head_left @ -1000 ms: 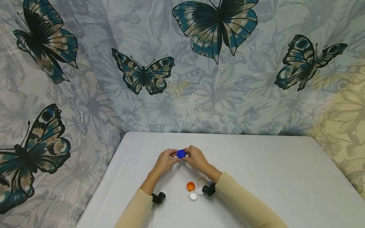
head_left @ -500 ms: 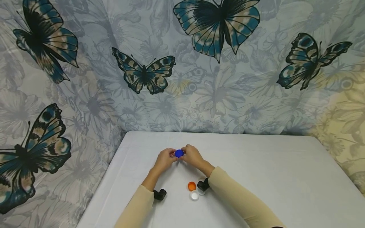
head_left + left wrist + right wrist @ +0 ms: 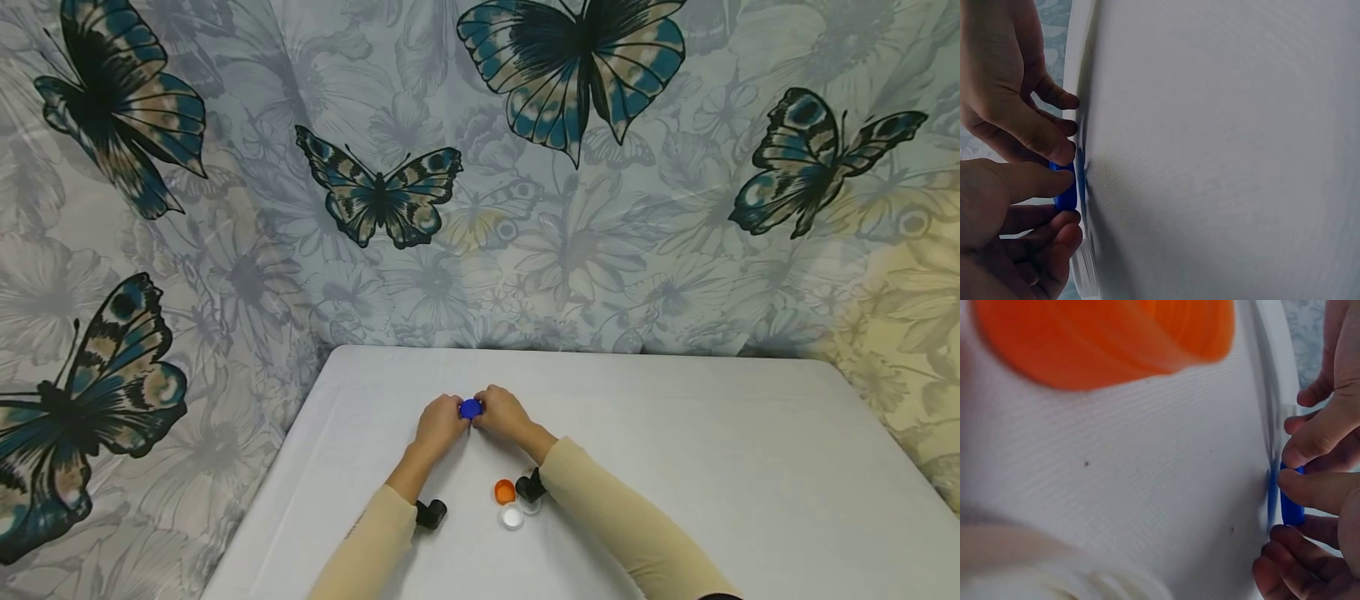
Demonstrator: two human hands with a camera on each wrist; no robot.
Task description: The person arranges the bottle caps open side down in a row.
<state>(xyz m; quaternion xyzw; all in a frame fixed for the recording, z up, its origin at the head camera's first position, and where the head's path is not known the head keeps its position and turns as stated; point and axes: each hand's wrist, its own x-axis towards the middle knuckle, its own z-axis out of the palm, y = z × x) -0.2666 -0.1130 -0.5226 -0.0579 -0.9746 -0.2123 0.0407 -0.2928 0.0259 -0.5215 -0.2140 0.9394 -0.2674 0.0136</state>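
A round blue cap (image 3: 471, 408) sits between both hands near the middle of the table's far half. My left hand (image 3: 441, 427) pinches it from the left, and my right hand (image 3: 504, 414) pinches it from the right. In the left wrist view the cap (image 3: 1066, 190) shows edge-on between thumbs and fingers, low over the table. The right wrist view also has the blue cap (image 3: 1292, 500) edge-on, with a blue strip on the table side of it. A clear ribbed piece (image 3: 1087, 270) lies by the left fingers; whether they hold it is hard to tell.
Close to my right wrist lie an orange cap (image 3: 505, 492), a white cap (image 3: 512, 517) and a clear cap (image 3: 530, 506), partly covered by the black wrist camera (image 3: 531, 485). Another black camera (image 3: 431, 514) is on the left wrist. Butterfly-printed cloth (image 3: 480, 283) hangs behind the table (image 3: 675, 433).
Both hands and the blue cap have shifted slightly left. The right forearm moved left, covering more of the clear caps. The left fingers have drawn in around the blue cap.
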